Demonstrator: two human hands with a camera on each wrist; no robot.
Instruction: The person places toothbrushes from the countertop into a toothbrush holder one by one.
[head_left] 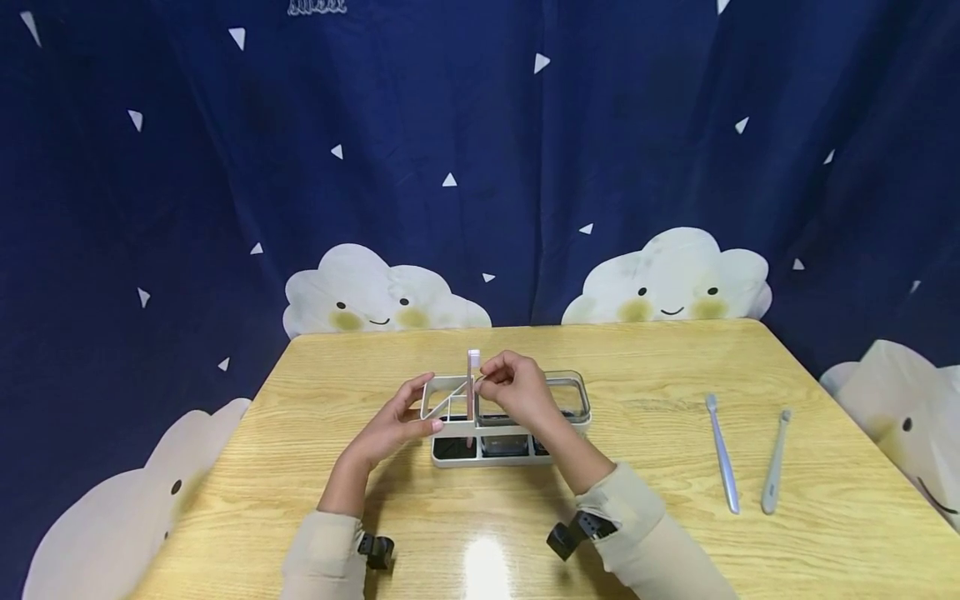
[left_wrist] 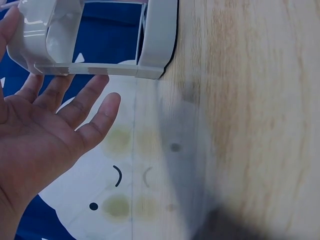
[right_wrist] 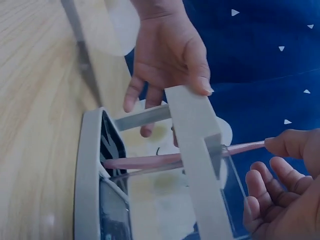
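A white toothbrush holder (head_left: 487, 461) with an upper frame and a dark-lined base stands on the table. My left hand (head_left: 390, 425) holds its left end, thumb at the front and fingers at the back. A pink toothbrush (right_wrist: 145, 162) passes upright through the upper frame, its lower end at the base. Its pale head shows above the frame in the head view. Near the top of that toothbrush, my right hand (head_left: 521, 390) pinches it; in the right wrist view the thumb covers its upper end. A clear container (head_left: 583, 392) sits in the holder's right side.
On the table's right lie a blue toothbrush (head_left: 722, 454) and a grey toothbrush (head_left: 776, 462), apart from each other. The wooden table (head_left: 360, 358) ends at a dark blue curtain (head_left: 420, 125) with cloud pictures.
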